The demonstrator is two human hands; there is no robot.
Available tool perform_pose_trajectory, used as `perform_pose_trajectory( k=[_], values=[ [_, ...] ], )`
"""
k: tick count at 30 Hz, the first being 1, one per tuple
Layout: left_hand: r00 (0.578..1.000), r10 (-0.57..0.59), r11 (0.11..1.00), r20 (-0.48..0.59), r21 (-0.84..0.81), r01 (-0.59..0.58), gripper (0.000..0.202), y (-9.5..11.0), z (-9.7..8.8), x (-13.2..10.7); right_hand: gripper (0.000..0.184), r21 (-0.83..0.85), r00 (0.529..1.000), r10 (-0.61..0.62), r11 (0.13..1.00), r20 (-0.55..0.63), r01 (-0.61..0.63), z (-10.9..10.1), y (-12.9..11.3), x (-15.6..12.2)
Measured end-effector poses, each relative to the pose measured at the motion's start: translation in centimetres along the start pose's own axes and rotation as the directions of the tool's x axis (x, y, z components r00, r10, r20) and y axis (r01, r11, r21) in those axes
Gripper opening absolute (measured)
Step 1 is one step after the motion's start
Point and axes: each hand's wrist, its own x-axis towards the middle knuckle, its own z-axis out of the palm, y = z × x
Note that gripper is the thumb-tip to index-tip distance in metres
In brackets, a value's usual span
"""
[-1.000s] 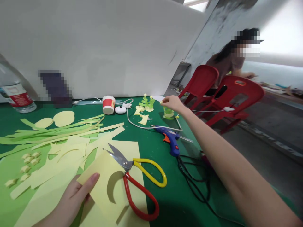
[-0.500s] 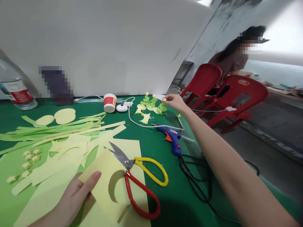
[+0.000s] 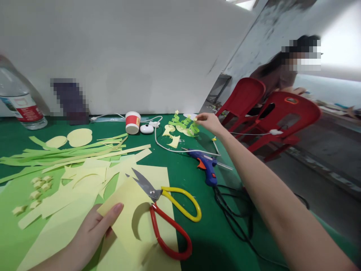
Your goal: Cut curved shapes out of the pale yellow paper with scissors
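A person's two bare hands are working over a green table (image 3: 208, 216). The right hand (image 3: 209, 122) is sitting toward one o'clock at the end of an outstretched arm. Its fingertips are making a narrow pinch at the top of a green paper spiral (image 3: 194, 130); whether they are gripping or only touching, I cannot tell. The spiral is standing roughly upright, long axis vertical, at about eight o'clock from that hand, clearly the nearer one. Similar spirals (image 3: 185, 122) are standing close beside it, toward ten o'clock.

The left hand (image 3: 97, 224), well apart, between seven and eight o'clock from the spiral, is holding a yellow sheet (image 3: 124, 195) under its thumb. Scissors (image 3: 152, 193) are overlapping that sheet, blades parted and pointing toward eleven o'clock. A blue glue gun (image 3: 209, 169) is lying at five o'clock from the spiral.
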Motion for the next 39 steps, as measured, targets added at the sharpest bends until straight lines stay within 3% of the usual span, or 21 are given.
perform_pose_trajectory(
  k=[11,23,26,39],
  values=[
    [0.999,0.034,0.994,-0.005,0.107,-0.033,0.042,-0.1,-0.5,0.0,0.020,0.017,0.998,-0.038,0.999,-0.042,0.039,-0.2,-0.2,-0.5],
    [0.998,0.024,0.994,-0.064,0.112,-0.017,0.045,-0.6,-0.4,0.5,0.021,-0.078,0.990,0.051,0.995,-0.131,-0.062,0.3,-1.0,-0.9],
    [0.999,0.018,0.993,-0.032,0.114,-0.014,0.044,-0.2,-0.2,0.4,0.021,-0.098,0.988,0.053,0.993,-0.147,-0.067,-0.2,-1.0,-1.1],
    [0.999,0.043,0.984,0.021,0.170,-0.046,0.043,-1.1,-0.6,0.4,0.020,-0.121,0.996,-0.003,0.993,-0.085,-0.007,-0.7,-1.0,-1.8]
  ],
)
